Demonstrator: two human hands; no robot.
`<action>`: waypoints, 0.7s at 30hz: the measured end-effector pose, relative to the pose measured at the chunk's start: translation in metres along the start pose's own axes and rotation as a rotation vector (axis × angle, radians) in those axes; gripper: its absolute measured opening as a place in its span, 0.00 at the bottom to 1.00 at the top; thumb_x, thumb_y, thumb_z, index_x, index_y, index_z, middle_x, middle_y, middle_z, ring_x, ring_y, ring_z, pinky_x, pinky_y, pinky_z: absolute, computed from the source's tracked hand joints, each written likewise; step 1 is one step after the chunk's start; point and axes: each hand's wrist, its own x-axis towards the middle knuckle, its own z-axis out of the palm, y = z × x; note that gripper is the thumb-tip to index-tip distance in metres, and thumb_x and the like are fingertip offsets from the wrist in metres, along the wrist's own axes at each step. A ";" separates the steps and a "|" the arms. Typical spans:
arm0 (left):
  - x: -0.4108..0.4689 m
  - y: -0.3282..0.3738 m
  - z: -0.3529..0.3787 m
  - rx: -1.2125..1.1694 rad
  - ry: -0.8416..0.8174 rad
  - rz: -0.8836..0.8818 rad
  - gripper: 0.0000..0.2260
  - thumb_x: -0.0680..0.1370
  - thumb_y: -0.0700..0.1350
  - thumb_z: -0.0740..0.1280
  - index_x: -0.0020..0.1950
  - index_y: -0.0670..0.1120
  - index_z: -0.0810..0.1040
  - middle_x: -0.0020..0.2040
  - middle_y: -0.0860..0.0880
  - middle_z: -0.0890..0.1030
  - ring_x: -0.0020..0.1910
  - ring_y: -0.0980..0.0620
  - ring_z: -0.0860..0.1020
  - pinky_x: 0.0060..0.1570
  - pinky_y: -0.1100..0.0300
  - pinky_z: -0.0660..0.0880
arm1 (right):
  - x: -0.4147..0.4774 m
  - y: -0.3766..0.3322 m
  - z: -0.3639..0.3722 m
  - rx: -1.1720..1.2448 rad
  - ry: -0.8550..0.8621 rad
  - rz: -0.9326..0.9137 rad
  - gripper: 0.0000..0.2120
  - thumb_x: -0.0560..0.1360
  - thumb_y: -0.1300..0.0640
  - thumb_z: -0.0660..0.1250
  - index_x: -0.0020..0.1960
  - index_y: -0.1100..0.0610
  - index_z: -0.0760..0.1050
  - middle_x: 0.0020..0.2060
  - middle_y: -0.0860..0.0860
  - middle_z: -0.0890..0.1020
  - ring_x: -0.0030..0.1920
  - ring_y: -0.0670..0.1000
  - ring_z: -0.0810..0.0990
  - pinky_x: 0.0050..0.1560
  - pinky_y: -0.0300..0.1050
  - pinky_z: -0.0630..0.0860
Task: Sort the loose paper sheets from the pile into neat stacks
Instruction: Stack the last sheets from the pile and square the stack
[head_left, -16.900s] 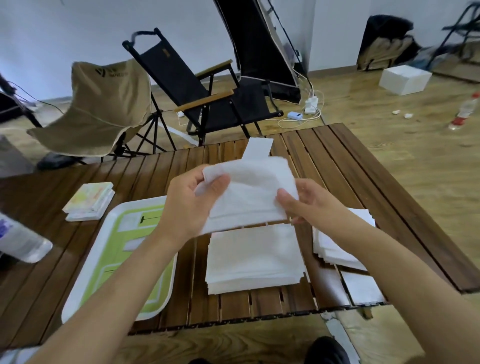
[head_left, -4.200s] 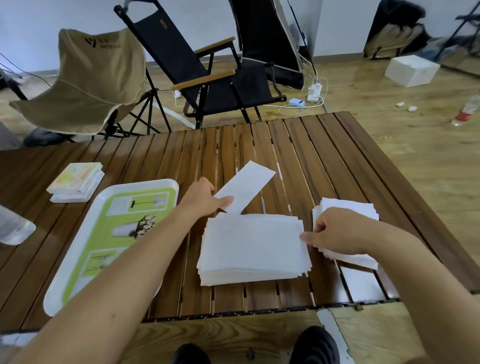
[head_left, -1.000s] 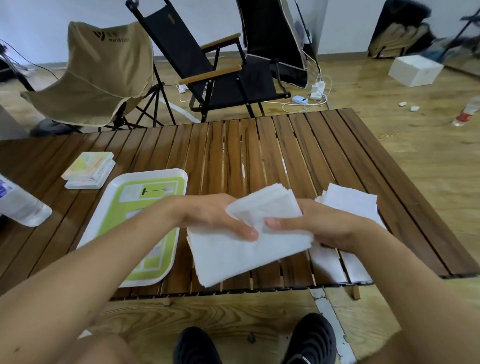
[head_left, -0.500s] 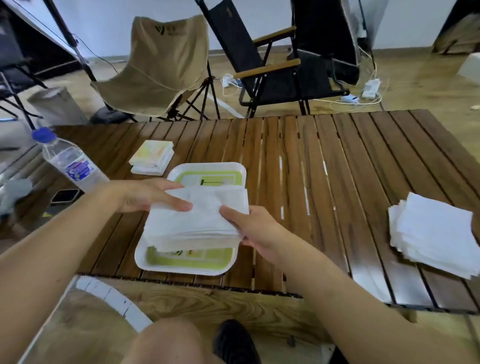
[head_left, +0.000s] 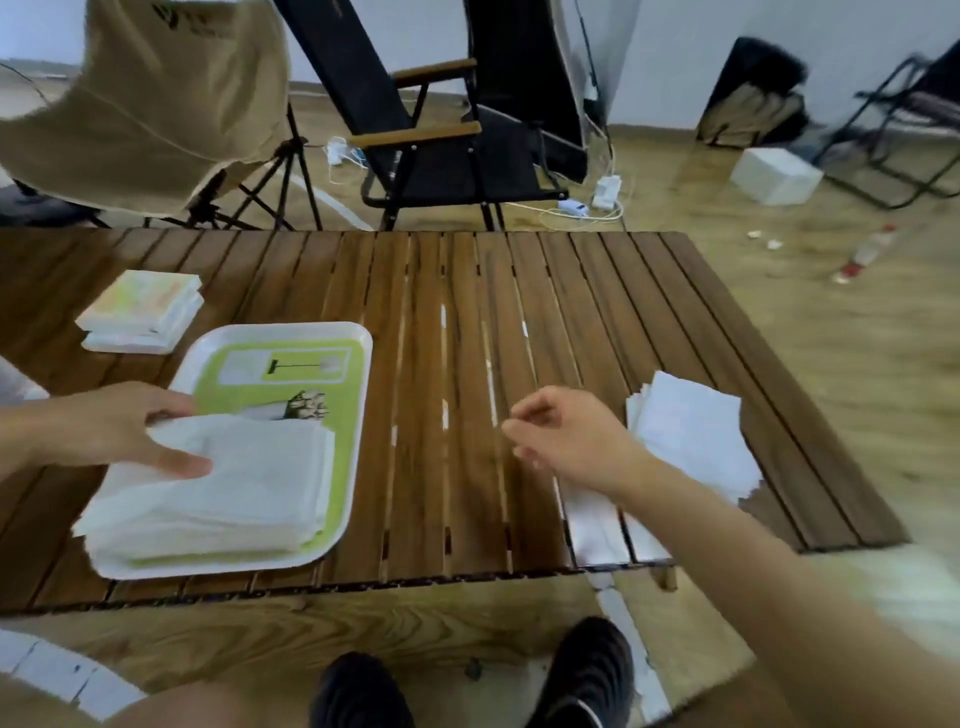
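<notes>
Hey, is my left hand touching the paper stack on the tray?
Touching. The head view shows the left hand gripping the paper stack at its left edge, thumb lying on top.

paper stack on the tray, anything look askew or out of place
Yes. The paper stack, gripped by the left hand, sits crooked and overhangs the tray at its left rim, top sheets rumpled. The smaller stack to the right is fanned out.
</notes>
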 end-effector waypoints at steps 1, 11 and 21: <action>0.016 -0.018 0.001 0.072 0.024 0.022 0.39 0.53 0.75 0.78 0.60 0.60 0.80 0.54 0.59 0.84 0.52 0.61 0.82 0.53 0.62 0.78 | 0.001 0.017 -0.031 -0.153 0.148 0.040 0.10 0.77 0.49 0.72 0.55 0.53 0.78 0.50 0.48 0.84 0.54 0.51 0.84 0.58 0.45 0.78; 0.001 0.194 0.039 0.116 0.386 0.376 0.10 0.77 0.48 0.73 0.57 0.58 0.80 0.59 0.59 0.76 0.60 0.56 0.74 0.56 0.55 0.73 | 0.016 0.110 -0.118 -0.469 0.397 0.666 0.59 0.66 0.25 0.69 0.78 0.65 0.55 0.74 0.63 0.65 0.73 0.63 0.65 0.69 0.57 0.68; 0.024 0.222 0.098 -0.176 0.439 0.302 0.06 0.80 0.44 0.71 0.50 0.55 0.82 0.49 0.57 0.83 0.51 0.59 0.80 0.48 0.65 0.73 | 0.020 0.113 -0.115 -0.440 0.266 0.515 0.47 0.66 0.31 0.75 0.71 0.63 0.67 0.55 0.54 0.75 0.54 0.54 0.74 0.45 0.44 0.70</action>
